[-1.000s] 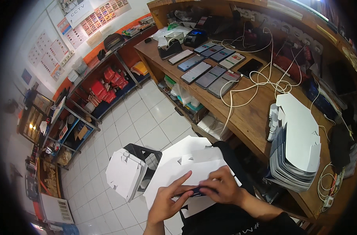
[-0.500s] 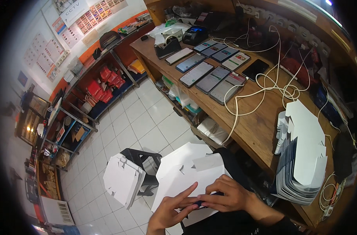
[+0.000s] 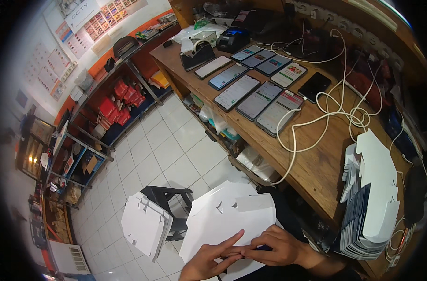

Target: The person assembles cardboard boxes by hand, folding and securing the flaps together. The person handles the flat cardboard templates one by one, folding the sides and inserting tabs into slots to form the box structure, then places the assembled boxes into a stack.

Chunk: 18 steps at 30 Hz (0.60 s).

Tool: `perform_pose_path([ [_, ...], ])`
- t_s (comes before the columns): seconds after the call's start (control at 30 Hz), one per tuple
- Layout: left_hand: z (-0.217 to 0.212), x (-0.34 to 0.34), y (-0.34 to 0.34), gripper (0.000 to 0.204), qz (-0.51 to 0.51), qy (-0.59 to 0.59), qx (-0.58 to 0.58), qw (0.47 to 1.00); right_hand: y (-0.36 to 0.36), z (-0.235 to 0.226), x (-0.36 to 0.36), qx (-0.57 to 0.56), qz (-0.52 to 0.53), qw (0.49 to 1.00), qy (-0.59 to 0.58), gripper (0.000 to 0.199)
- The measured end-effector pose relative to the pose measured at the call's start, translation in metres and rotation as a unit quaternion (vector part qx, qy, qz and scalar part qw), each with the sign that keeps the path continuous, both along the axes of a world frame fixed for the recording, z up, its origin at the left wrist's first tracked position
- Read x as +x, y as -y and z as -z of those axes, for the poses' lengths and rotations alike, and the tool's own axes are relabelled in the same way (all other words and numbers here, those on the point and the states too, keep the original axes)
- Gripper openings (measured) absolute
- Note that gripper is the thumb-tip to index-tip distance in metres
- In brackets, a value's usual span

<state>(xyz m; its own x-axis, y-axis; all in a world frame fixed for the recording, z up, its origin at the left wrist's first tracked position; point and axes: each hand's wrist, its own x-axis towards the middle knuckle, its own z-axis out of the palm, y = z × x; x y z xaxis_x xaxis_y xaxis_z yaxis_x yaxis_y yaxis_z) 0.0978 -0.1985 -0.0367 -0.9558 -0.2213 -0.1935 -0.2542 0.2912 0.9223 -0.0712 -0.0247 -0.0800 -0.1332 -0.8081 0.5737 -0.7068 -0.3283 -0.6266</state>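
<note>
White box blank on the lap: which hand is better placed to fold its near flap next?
Probably right. The right hand already lies flat on the white box blank, fingers at the near edge; the left hand only points an index finger across it.

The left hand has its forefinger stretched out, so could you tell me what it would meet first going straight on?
The left hand points up and right across the white cardboard sheet; it would probably meet the right hand first.

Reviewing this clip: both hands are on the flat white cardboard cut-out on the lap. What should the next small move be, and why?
Probably press the crease down and fold the near flap over. The left hand lies with fingers stretched on the white cardboard blank, the right hand pinches its lower edge, and the sheet is still mostly flat. A stack of flat blanks waits on the wooden counter, and folded pieces sit on a black stool.
</note>
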Motion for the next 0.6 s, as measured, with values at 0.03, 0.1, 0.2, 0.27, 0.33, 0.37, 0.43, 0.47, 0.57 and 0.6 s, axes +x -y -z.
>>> perform_pose_path([
  [0.03,-0.001,-0.003,0.002,0.070,0.004,0.004,0.005,1.000,0.001,0.003,0.000,0.000,0.018,1.000,-0.004,0.025],
  [0.1,-0.002,-0.006,0.003,0.069,-0.020,0.032,0.025,0.999,0.003,0.006,0.004,-0.005,0.051,0.999,0.001,0.027],
  [0.2,-0.014,-0.015,0.005,0.067,-0.036,0.059,0.097,0.993,0.007,0.011,0.002,-0.009,0.040,0.999,0.012,0.029],
  [0.27,-0.014,-0.018,0.008,0.068,-0.028,0.063,0.129,0.989,0.008,0.013,-0.001,0.002,0.022,1.000,0.000,0.031],
  [0.33,-0.009,-0.016,0.011,0.072,-0.003,0.053,0.132,0.990,0.004,0.013,-0.006,0.025,0.015,0.999,-0.038,0.034],
  [0.37,-0.008,-0.017,0.011,0.072,0.010,0.026,0.129,0.991,0.003,0.013,-0.004,0.023,0.018,0.998,-0.052,0.033],
  [0.43,-0.007,-0.018,0.011,0.072,0.037,-0.027,0.124,0.991,0.001,0.014,0.003,0.019,0.024,0.996,-0.079,0.031],
  [0.47,-0.008,-0.018,0.011,0.072,0.048,-0.014,0.092,0.994,0.003,0.014,0.005,0.005,0.000,0.999,-0.049,0.027],
  [0.57,-0.018,-0.014,0.015,0.069,0.061,0.003,0.002,0.998,0.011,0.009,0.010,0.010,-0.046,0.999,0.016,0.034],
  [0.6,-0.024,-0.012,0.016,0.066,0.054,-0.006,-0.024,0.998,0.013,0.000,0.006,0.042,-0.043,0.998,0.020,0.038],
])
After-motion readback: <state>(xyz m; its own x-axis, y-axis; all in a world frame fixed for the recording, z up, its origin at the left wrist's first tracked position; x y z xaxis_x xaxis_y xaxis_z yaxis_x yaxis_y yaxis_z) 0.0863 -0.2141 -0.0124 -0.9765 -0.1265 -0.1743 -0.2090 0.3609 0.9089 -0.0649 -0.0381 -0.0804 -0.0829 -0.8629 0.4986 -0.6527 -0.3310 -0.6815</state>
